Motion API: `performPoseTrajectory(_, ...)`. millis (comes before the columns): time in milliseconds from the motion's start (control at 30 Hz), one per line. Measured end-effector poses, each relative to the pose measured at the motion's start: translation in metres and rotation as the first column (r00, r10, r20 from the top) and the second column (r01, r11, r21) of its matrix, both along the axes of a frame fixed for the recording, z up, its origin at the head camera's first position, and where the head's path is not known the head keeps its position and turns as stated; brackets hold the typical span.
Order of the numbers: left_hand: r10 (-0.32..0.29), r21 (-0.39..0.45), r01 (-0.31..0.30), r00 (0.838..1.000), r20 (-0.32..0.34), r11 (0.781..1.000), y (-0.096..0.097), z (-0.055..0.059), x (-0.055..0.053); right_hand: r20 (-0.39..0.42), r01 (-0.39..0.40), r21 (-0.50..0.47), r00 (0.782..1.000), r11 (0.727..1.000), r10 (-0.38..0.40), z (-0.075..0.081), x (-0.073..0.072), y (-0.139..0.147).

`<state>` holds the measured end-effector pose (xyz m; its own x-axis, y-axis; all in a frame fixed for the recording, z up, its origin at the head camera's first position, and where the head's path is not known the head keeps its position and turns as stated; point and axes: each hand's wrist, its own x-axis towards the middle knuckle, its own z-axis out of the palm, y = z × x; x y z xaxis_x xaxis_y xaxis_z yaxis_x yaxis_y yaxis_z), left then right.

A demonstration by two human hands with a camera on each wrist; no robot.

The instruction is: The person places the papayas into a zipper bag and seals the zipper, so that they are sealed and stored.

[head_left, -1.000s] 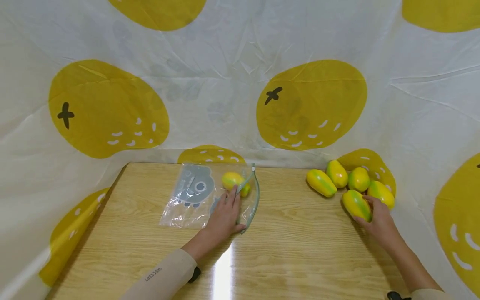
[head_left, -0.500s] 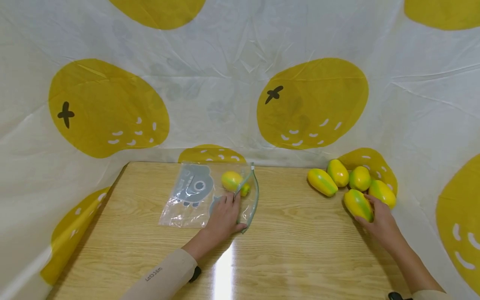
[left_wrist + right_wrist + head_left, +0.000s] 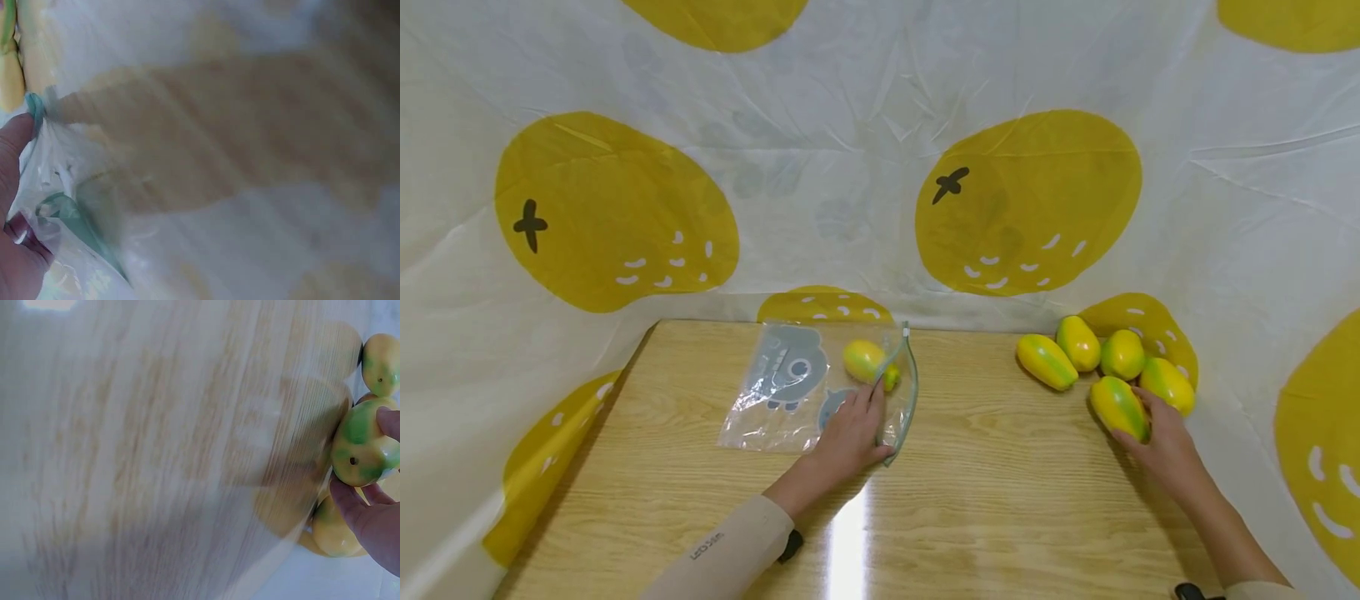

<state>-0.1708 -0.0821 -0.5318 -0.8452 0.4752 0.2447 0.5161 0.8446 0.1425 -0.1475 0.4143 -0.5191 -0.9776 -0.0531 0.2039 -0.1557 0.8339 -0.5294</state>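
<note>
Near the middle of the table, my left hand [image 3: 852, 423] pinches the green-edged mouth of a clear zip bag [image 3: 747, 427], which has grey cartoon monsters printed on it. Inside the bag, close to its mouth, is one yellow papaya [image 3: 860, 358] with a green end. The left wrist view shows the thumb [image 3: 14, 140] at the bag's green zip strip [image 3: 35, 105]. On the right, my right hand [image 3: 1167, 446] grips a yellow papaya with green streaks [image 3: 1115, 406], thumb on one side and fingers on the other. The same held papaya [image 3: 359, 447] appears in the right wrist view, its dark-dotted end showing.
Several more papayas [image 3: 1047, 362] lie clustered at the table's back right, behind and beside the held one. A white cloth [image 3: 850, 208] printed with big yellow fruit hangs along the back and both sides of the wooden table [image 3: 985, 500].
The fingers of my left hand have drawn slightly back from the papaya in the bag. My right hand keeps its grip on its papaya, almost still.
</note>
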Motion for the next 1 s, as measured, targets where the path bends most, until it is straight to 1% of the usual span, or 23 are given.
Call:
performPoseTrajectory(167, -0.032, 0.018, 0.031, 0.999, 0.031, 0.999, -0.001, 0.005, -0.001, -0.037, -0.023, -0.003, 0.999, 1.000, 0.023, 0.000, -0.003, -0.003)
performPoseTrajectory(233, -0.054, 0.019, 0.054, 0.998, 0.010, 0.998, -0.001, 0.006, -0.001, -0.051, -0.034, -0.005, 0.998, 0.999, 0.034, 0.001, -0.004, -0.005)
performPoseTrajectory(300, -0.088, 0.019, 0.089, 0.995, -0.048, 0.996, -0.002, 0.004, -0.002, -0.056, -0.041, -0.009, 0.998, 0.999, 0.040, 0.001, -0.004, -0.007)
performPoseTrajectory(400, -0.134, 0.019, 0.139, 0.977, -0.167, 0.990, -0.002, -0.002, -0.003, -0.034, -0.043, -0.021, 0.999, 0.999, 0.042, 0.002, -0.004, -0.011)
performPoseTrajectory(433, -0.143, 0.023, 0.150, 0.970, -0.196, 0.988, -0.002, -0.003, -0.003, -0.027, -0.043, -0.021, 0.999, 0.999, 0.043, 0.003, -0.004, -0.012)
performPoseTrajectory(467, -0.145, 0.030, 0.154, 0.967, -0.209, 0.988, -0.002, -0.004, -0.003, -0.022, -0.043, -0.021, 0.999, 0.999, 0.042, 0.003, -0.004, -0.013)
performPoseTrajectory(533, -0.142, 0.046, 0.153, 0.971, -0.191, 0.987, -0.002, -0.004, -0.003, -0.013, -0.043, -0.028, 0.999, 0.999, 0.042, 0.004, -0.004, -0.015)
performPoseTrajectory(667, -0.109, 0.040, 0.112, 0.991, -0.073, 0.993, -0.002, -0.002, -0.003, -0.017, -0.042, -0.025, 0.999, 0.999, 0.042, 0.005, -0.004, -0.017)
performPoseTrajectory(767, -0.093, 0.026, 0.093, 0.996, -0.003, 0.995, -0.003, 0.000, -0.002, -0.015, -0.041, -0.022, 0.999, 0.999, 0.041, 0.005, -0.004, -0.018)
performPoseTrajectory(833, -0.093, 0.027, 0.093, 0.996, 0.014, 0.995, -0.004, 0.001, -0.002, -0.008, -0.040, -0.021, 0.999, 0.999, 0.040, 0.004, -0.004, -0.018)
performPoseTrajectory(1000, -0.109, 0.012, 0.108, 0.994, 0.027, 0.994, -0.006, 0.000, -0.001, -0.003, -0.036, -0.014, 0.999, 0.999, 0.036, 0.003, -0.005, -0.017)
